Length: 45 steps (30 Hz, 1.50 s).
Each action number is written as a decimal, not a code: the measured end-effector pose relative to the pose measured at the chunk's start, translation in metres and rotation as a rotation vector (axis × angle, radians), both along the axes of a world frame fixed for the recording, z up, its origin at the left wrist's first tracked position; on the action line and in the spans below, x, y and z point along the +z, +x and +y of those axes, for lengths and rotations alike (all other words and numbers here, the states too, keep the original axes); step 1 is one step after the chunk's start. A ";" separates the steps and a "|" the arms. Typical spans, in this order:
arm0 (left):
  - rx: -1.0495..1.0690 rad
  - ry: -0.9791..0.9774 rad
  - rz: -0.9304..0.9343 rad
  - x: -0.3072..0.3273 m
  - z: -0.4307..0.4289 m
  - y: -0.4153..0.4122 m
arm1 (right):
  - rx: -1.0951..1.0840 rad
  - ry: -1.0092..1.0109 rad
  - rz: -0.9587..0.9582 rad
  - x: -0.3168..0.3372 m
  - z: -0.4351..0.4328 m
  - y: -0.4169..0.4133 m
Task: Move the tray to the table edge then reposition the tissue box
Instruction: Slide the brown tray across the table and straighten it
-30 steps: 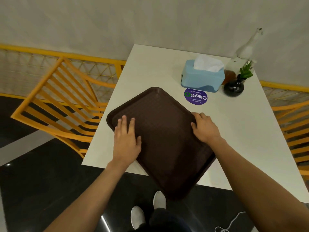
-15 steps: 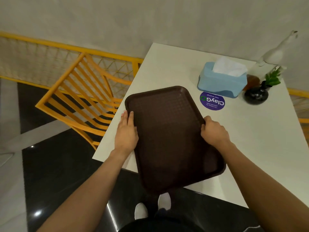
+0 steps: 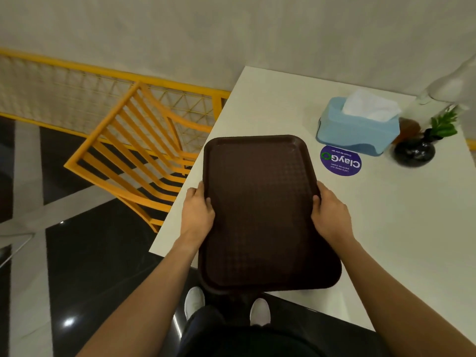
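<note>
- The white tabletop (image 3: 386, 228) carries everything; its smooth face likely lets things slide easily.
- The brown tray (image 3: 260, 210) lies at the near left corner, its near end overhanging the edge. It looks like stiff, light plastic with a textured floor; the raised rims on the long sides are the natural hold.
- The blue tissue box (image 3: 358, 130) sits far right, apart from the tray, just beside a dark vase (image 3: 414, 153). Probably light and rigid; take it by its sides, not the soft tissue.
- The left hand (image 3: 197, 215) is clamped on the tray's left rim.
- The right hand (image 3: 331, 215) is clamped on the right rim.
</note>
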State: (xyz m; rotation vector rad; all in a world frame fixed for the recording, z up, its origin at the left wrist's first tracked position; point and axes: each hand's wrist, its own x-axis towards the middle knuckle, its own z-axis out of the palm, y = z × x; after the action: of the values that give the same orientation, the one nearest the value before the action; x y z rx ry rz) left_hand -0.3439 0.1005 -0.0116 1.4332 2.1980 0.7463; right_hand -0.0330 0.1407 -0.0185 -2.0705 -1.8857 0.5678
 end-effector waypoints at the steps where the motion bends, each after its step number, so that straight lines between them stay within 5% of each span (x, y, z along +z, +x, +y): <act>1: -0.014 0.015 0.012 -0.001 0.008 -0.006 | -0.031 0.001 -0.008 -0.001 -0.001 -0.006; 14: -0.357 0.085 0.079 -0.015 0.046 -0.083 | -0.355 0.311 0.009 -0.003 -0.025 -0.067; 23: -0.487 0.103 0.155 -0.024 0.062 -0.080 | -0.372 0.055 -0.028 -0.006 -0.032 -0.068; 45: -0.466 0.048 0.245 -0.015 0.100 -0.064 | -0.230 -0.022 -0.110 0.010 0.007 -0.055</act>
State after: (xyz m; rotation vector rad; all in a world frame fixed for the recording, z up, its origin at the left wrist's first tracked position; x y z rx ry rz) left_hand -0.4082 0.2002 -0.0265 2.0519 1.8978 0.4812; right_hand -0.0880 0.1475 -0.0086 -2.3348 -1.6698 0.4285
